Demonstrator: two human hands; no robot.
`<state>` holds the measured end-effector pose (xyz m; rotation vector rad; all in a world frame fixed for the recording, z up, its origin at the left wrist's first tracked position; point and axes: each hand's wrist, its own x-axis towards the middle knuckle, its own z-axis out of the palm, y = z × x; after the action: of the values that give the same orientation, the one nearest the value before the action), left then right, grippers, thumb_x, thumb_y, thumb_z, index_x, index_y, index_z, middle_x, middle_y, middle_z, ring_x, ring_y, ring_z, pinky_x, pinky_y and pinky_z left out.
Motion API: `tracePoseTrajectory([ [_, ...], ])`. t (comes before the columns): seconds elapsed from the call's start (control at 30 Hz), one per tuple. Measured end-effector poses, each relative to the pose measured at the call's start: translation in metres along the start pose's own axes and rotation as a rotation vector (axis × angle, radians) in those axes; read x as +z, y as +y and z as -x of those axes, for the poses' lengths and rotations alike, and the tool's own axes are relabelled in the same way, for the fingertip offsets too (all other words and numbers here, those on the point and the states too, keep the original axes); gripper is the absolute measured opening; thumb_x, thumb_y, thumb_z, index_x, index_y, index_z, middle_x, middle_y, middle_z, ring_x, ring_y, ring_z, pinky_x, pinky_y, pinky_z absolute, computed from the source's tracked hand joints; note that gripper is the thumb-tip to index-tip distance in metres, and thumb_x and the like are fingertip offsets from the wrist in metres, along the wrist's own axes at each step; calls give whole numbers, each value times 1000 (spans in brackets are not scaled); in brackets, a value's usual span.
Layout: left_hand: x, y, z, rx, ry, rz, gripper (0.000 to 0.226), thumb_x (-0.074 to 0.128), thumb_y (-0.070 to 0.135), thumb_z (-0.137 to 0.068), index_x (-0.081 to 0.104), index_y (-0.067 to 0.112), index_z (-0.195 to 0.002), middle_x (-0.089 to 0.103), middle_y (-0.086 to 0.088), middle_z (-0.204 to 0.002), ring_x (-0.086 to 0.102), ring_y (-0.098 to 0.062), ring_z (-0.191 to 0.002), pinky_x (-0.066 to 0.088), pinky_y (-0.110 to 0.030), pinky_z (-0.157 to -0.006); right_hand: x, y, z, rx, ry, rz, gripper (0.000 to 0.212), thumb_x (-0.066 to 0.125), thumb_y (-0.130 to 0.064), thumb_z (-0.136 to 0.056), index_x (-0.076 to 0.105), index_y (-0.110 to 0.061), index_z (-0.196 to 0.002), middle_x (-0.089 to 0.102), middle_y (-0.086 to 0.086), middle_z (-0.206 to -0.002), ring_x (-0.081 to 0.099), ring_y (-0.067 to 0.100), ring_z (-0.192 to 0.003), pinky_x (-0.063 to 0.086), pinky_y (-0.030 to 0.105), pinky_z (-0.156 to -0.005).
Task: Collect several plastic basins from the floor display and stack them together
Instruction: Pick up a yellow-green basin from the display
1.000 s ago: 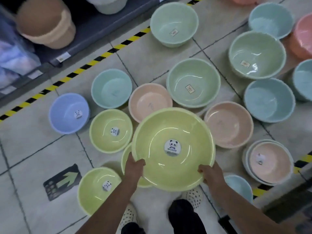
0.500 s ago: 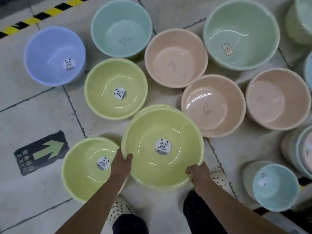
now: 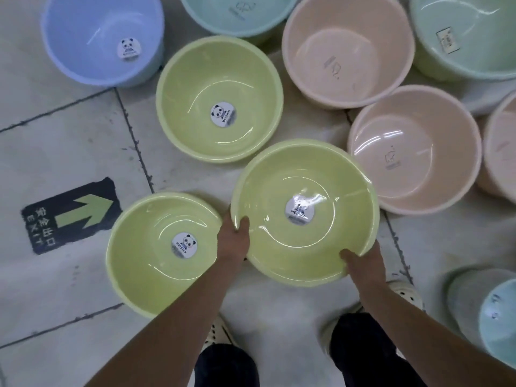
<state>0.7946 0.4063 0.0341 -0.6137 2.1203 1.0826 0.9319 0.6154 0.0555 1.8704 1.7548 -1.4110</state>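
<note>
I hold a large yellow-green basin (image 3: 307, 247) by its near rim, low over the floor. My left hand (image 3: 233, 241) grips the rim on the left, my right hand (image 3: 360, 262) on the right, thumbs inside. A panda sticker marks its bottom. A second rim edge shows along its upper right side. Another yellow-green basin (image 3: 156, 255) sits on the floor just left of my left hand. A third yellow-green basin (image 3: 220, 99) stands beyond them.
Around them stand a blue basin (image 3: 103, 37), a teal basin (image 3: 237, 15), two pink basins (image 3: 349, 48) (image 3: 416, 152), a pale green basin (image 3: 463, 40) and a teal one (image 3: 499, 325) at lower right. An exit arrow sticker (image 3: 71, 213) lies on the tiles. My shoes are below.
The held basin has come down toward the floor over the yellow-green basin that lay beneath it, and my view has dropped closer. Both hands keep their grip on the rim.
</note>
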Motion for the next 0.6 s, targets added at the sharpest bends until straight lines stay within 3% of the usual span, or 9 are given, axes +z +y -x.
tracePoseTrajectory([
  [0.13,8,-2,-13,-61,-45,-75,41,54,19,-97,49,8,-136,64,-17,-125,60,-34,-114,45,-35,-94,8,8,-26,74,-35,61,54,70,-4,-82,51,-13,-132,63,15,-121,60,35,-108,53,49,-92],
  [0.23,9,0,-16,-117,-67,-69,36,56,13,-92,53,6,-127,65,-18,-119,62,-35,-107,46,-33,-86,8,6,-35,180,-95,-95,37,67,-7,-89,56,-8,-124,63,16,-115,61,36,-101,55,42,-73],
  [0.33,-1,7,-8,-113,-69,30,33,57,11,-87,56,7,-120,66,-14,-112,63,-34,-103,50,-37,-87,-2,-8,-25,222,-109,-172,30,64,-9,-89,57,-8,-118,65,16,-104,63,35,-92,53,36,-64],
  [0.47,-38,16,33,-34,-43,165,30,58,17,-79,56,14,-109,68,-8,-98,64,-31,-93,54,-45,-85,-20,-32,20,138,-94,-75,25,60,-3,-88,56,-6,-113,65,11,-89,62,29,-78,50,33,-63],
  [0.6,-105,14,74,-7,39,233,27,59,6,-88,57,17,-113,67,0,-93,63,-15,-80,52,-31,-74,-16,-64,81,23,-197,51,24,63,-3,-88,61,-6,-112,68,15,-96,64,35,-88,53,36,-69],
])
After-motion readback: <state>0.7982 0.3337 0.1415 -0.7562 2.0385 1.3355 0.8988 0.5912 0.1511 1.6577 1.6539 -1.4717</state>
